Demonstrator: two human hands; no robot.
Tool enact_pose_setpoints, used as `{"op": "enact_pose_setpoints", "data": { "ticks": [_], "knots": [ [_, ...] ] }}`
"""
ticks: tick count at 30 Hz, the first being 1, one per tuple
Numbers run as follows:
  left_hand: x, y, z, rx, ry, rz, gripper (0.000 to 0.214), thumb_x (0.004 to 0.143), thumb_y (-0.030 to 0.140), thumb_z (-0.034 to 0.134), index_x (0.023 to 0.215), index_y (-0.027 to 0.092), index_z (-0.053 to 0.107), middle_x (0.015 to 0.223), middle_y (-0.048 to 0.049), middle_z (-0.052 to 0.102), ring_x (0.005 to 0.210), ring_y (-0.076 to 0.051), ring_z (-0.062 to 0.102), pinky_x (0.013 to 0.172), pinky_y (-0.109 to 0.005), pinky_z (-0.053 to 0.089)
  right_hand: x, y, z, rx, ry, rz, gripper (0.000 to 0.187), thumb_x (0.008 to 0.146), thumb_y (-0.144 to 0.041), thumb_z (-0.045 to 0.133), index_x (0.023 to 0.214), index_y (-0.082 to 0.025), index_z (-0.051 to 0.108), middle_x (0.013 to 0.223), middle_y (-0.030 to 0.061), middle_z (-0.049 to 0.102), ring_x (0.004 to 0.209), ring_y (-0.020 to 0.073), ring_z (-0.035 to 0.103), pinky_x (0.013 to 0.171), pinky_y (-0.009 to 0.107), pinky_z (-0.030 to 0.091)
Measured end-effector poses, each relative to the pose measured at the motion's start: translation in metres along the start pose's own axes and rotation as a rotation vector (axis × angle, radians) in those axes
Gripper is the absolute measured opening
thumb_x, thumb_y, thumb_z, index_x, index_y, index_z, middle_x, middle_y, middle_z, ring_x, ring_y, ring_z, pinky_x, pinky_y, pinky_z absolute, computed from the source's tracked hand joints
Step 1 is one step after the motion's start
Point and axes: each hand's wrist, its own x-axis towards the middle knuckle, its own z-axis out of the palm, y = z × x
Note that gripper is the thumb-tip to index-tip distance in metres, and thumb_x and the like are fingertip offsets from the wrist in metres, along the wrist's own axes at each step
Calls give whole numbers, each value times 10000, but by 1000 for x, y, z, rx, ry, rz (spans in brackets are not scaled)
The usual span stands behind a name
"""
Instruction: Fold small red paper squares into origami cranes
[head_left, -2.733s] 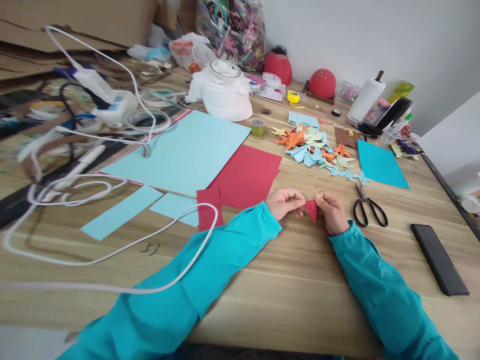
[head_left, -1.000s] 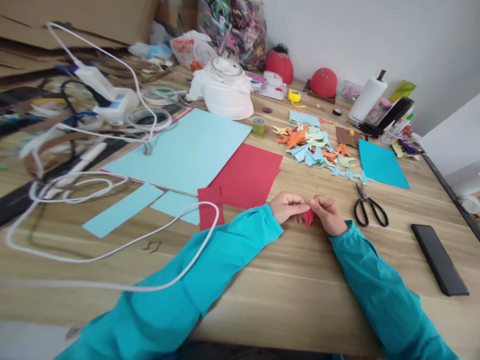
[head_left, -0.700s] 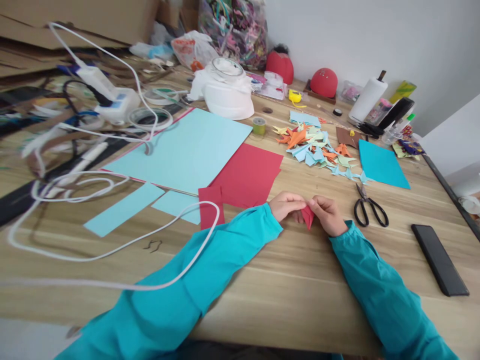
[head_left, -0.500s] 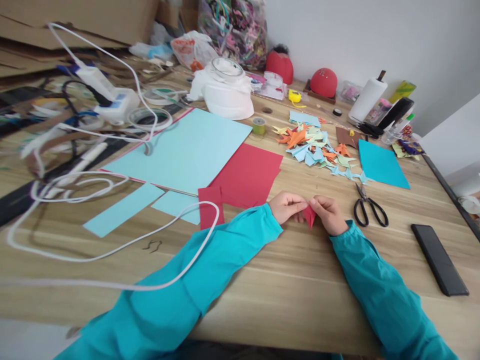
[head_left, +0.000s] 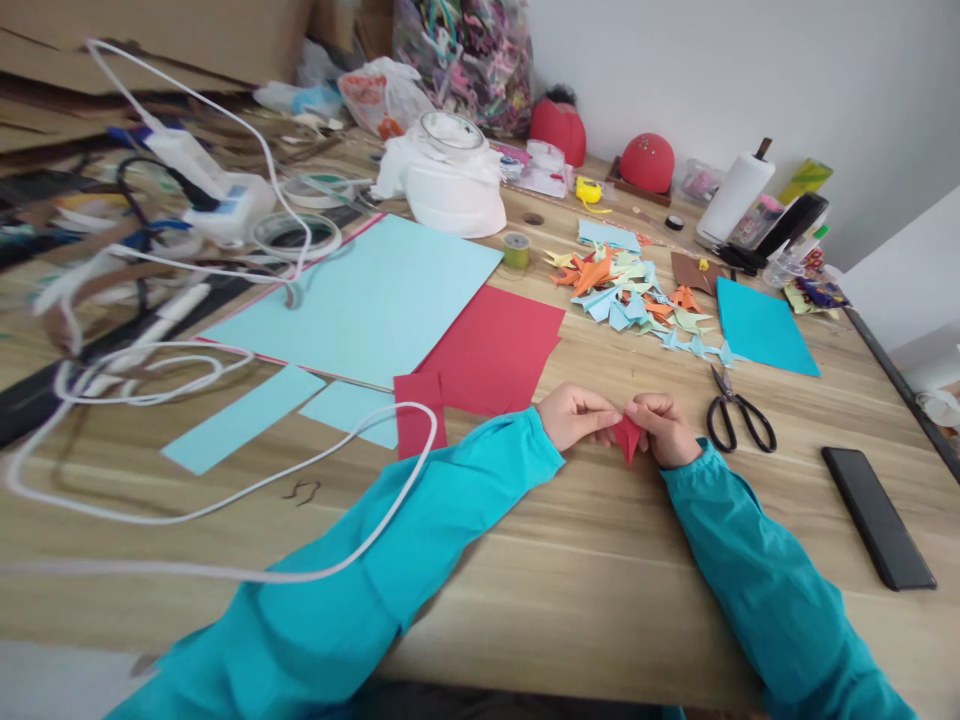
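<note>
A small folded piece of red paper (head_left: 628, 438) is pinched between both hands, its point hanging down above the wooden table. My left hand (head_left: 577, 417) grips its left side between thumb and fingers. On the other side, my right hand (head_left: 663, 428) holds it by the upper right edge, thumb and forefinger pressed together. The fingers cover part of the fold. Black-handled scissors (head_left: 731, 420) lie just right of my right hand. Behind the hands are red sheets (head_left: 495, 345) and a red strip (head_left: 417, 415). Beyond them spreads a pile of folded paper cranes (head_left: 622, 290) in blue, orange and green.
A large light-blue sheet (head_left: 360, 300) and pale blue strips (head_left: 244, 418) lie at left. A white cable (head_left: 225, 573) loops over my left sleeve. A black phone (head_left: 877, 517) rests at right, near a turquoise sheet (head_left: 765, 328). A thread spool (head_left: 516, 251) stands behind.
The red paper and the fingers holding it have shifted slightly to the right, and more of the paper's face shows. Both hands still pinch it.
</note>
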Motion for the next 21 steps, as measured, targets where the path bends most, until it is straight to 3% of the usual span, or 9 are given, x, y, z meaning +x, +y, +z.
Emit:
{"op": "enact_pose_setpoints", "data": {
  "ticks": [11,14,17,21],
  "knots": [
    [1,1,0,-63,60,-33,323,650,419,669,623,98,657,468,-22,593,438,-93,537,460,-207,429,3,2,3,-8,70,20,453,789,-474,554,458,-165,529,343,-41,436,326,63,325,369,231,208],
    [1,-1,-1,-112,68,-23,349,604,377,720,794,87,675,519,-24,618,480,-107,561,479,-220,444,3,4,4,-14,88,14,465,797,-494,533,468,-164,538,344,-38,440,325,62,323,368,230,204],
    [2,-5,-1,-150,91,15,530,494,275,795,968,90,648,639,-37,663,550,-123,589,494,-228,455,3,3,5,-62,102,9,470,796,-504,530,468,-167,526,350,-37,443,340,66,335,377,228,226],
    [2,-6,0,-135,139,15,455,506,276,790,902,83,673,574,-28,646,503,-110,573,488,-231,461,3,0,6,-84,81,-14,470,808,-517,500,496,-169,541,386,-23,482,375,80,395,413,229,302]
  ]
}}
